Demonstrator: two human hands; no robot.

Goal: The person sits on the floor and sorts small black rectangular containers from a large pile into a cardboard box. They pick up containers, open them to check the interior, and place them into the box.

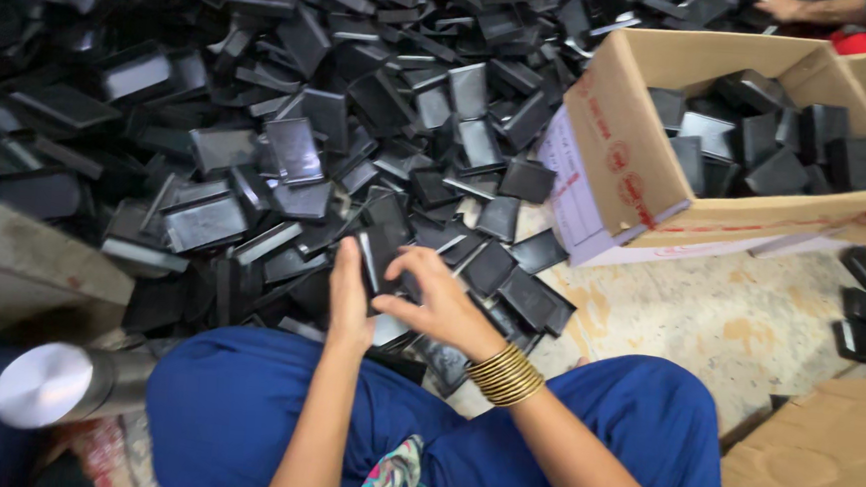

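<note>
My left hand [347,298] and my right hand [439,304] are together just above my knees, both closed around a small stack of flat black plastic pieces [384,256]. The left hand steadies the stack's left side. The right hand, with gold bangles [505,374] on its wrist, grips the stack from the right with fingers curled over its top. A large heap of the same black plastic pieces [291,114] spreads on the floor directly in front of me.
An open cardboard box [624,155] holding several black pieces stands at the right. Another person's hand [783,6] shows at the top right. A metal cylinder [54,383] lies at my left knee, and flat cardboard [820,468] at lower right.
</note>
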